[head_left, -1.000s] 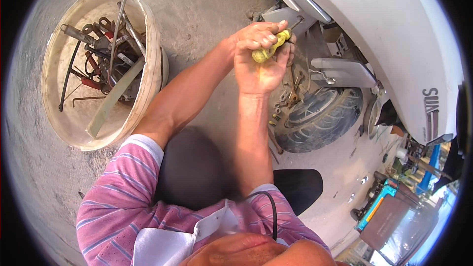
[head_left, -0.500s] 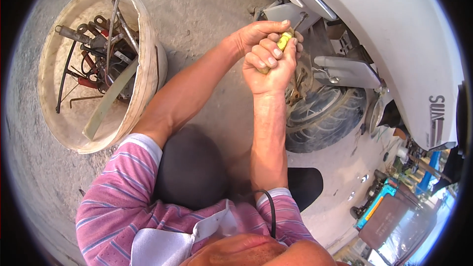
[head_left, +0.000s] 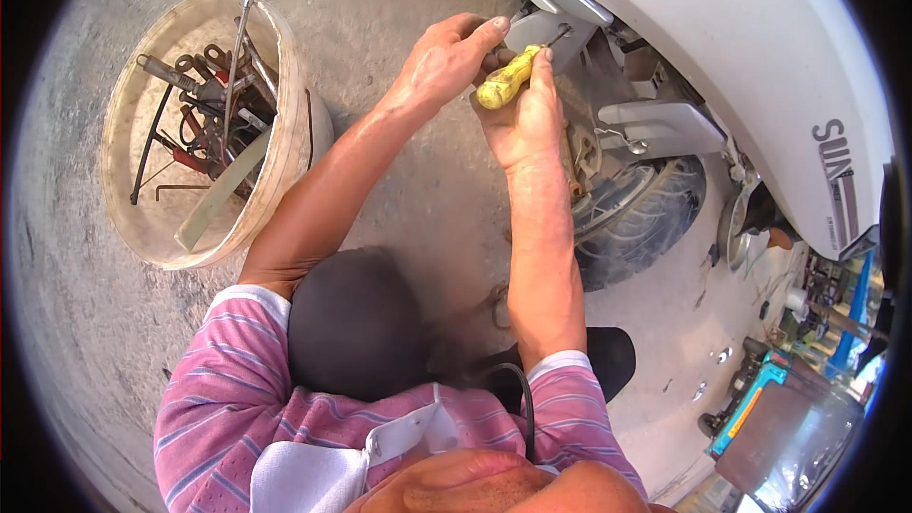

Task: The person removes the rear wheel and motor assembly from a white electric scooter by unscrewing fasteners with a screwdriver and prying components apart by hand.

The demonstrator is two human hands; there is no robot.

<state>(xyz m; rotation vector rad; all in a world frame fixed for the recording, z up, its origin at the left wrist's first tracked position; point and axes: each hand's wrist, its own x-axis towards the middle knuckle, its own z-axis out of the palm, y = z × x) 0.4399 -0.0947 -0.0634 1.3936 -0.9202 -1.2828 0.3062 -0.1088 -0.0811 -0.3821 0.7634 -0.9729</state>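
Dusty floor [head_left: 389, 199], white vehicle [head_left: 722, 28] alongside | right hand [head_left: 524, 125] palm-up, fingers curled round yellow-handled tool [head_left: 508, 83] | left hand [head_left: 439, 59] just beside, fingers bent, hold cannot be told

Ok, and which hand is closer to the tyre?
Right. The right hand, holding the yellow-handled tool, is up and left of the tyre in view; the left hand is farther off, left and higher.

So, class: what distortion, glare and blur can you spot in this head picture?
Head view: black corners frame the curved image; glare whitens parts of the lower right; haze softens the left knee along its right edge; the yellow screwdriver looks fairly crisp.
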